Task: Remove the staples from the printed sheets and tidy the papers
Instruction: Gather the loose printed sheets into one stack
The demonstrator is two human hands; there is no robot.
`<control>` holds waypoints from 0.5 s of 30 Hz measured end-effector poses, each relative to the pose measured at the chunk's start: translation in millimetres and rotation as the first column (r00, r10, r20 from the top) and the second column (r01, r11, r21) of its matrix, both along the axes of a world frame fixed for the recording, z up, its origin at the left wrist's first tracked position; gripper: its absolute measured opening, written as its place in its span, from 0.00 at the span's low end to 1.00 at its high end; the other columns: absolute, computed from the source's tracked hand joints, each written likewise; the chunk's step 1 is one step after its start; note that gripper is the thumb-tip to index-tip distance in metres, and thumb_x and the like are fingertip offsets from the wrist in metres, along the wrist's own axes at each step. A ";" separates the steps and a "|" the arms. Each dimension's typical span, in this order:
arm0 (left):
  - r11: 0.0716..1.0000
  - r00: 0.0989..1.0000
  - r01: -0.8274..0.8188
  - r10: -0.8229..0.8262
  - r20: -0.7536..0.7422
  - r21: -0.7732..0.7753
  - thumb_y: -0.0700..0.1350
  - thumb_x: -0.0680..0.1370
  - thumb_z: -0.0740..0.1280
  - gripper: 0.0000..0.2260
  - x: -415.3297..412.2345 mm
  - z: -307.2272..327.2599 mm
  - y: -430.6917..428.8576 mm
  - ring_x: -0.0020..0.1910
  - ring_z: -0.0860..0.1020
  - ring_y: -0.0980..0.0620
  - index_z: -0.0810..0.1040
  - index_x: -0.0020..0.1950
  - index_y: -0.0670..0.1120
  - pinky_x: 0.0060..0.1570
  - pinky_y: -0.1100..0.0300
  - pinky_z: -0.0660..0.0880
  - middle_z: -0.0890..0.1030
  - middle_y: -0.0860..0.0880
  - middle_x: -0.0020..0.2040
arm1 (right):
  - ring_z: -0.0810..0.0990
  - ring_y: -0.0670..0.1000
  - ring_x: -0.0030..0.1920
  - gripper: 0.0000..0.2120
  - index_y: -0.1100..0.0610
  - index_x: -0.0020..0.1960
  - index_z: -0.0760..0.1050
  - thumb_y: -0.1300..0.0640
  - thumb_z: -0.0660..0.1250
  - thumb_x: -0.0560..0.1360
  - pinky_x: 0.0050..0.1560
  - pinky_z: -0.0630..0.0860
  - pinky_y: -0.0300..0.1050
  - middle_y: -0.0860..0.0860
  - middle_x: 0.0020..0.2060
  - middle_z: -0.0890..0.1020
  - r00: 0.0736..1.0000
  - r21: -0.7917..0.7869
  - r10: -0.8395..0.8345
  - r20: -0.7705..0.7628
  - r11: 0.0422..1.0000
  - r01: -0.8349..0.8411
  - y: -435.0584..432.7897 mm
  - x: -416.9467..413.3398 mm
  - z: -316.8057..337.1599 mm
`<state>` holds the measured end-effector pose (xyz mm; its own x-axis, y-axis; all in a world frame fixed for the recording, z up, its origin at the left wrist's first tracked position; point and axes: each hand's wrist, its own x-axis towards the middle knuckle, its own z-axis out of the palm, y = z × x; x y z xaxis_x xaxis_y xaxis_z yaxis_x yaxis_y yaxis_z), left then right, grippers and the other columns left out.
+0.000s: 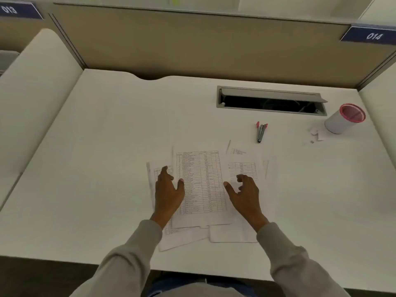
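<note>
Printed sheets [201, 181] lie fanned in the middle of the desk [107, 146], just in front of the person. One table page sits on top, one pokes out left, and at least one more pokes out right, so they overlap without being squared.

Left hand [169, 189] is flat, with fingers straight on the left page and the thumb at the top page's left edge. It grasps nothing. Right hand [244, 194] mirrors it on the other side, with fingers loosely curled, thumb out toward the top page's right edge, and nothing in it. Whether it touches the paper or hovers above it can't be told.

Hands bracketing both sides looks like a setup to sweep the fan inward into one pile.

The staple remover [261, 132] is parked beyond the sheets to the right, clear of both hands. That suggests the pulling step is done or paused. No staples are visible on the pages, but the resolution is too low to confirm.

The red-rimmed cup [342, 120] sits far right with paper scraps [316, 133] beside it, likely the waste spot, kept away from the clean pages.

Remaining work, judged from the layout: square the stack.
</note>
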<state>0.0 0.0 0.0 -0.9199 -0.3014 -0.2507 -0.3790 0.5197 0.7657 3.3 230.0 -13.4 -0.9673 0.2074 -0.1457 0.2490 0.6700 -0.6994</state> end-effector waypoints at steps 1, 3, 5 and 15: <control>0.999 0.999 -0.044 0.044 0.014 0.012 0.48 0.78 0.70 0.31 0.2 -1.3 2.0 0.62 0.76 0.43 0.59 0.77 0.46 0.62 0.46 0.75 0.75 0.45 0.62 | 0.79 0.57 0.56 0.28 0.61 0.65 0.72 0.45 0.73 0.73 0.57 0.78 0.52 0.55 0.58 0.78 1.000 -0.010 -0.028 0.010 1.000 0.028 -2.3 -1.5 -1.3; 0.995 0.992 -0.103 0.102 0.075 0.014 0.48 0.78 0.69 0.31 0.9 0.5 7.6 0.66 0.72 0.42 0.60 0.77 0.45 0.65 0.49 0.72 0.71 0.43 0.68 | 0.78 0.57 0.57 0.28 0.62 0.65 0.72 0.46 0.73 0.72 0.57 0.74 0.46 0.57 0.57 0.78 0.997 0.010 -0.052 0.057 0.999 0.051 -6.4 -1.8 -0.3; 0.991 0.982 -0.129 0.123 0.144 0.033 0.48 0.78 0.69 0.31 1.2 0.2 13.2 0.69 0.69 0.41 0.59 0.77 0.44 0.66 0.48 0.69 0.66 0.42 0.72 | 0.77 0.58 0.58 0.29 0.62 0.65 0.71 0.46 0.74 0.72 0.59 0.74 0.49 0.57 0.58 0.78 0.990 0.022 -0.073 0.120 0.997 0.071 -11.6 -0.9 -1.7; 0.961 0.949 -0.239 0.201 0.241 0.139 0.46 0.77 0.70 0.33 -7.3 0.8 22.3 0.70 0.68 0.41 0.57 0.77 0.43 0.60 0.56 0.67 0.63 0.42 0.74 | 0.77 0.55 0.56 0.23 0.59 0.61 0.72 0.51 0.74 0.72 0.56 0.74 0.47 0.55 0.55 0.78 0.963 -0.015 -0.181 0.201 0.982 0.187 -25.7 -3.6 -7.7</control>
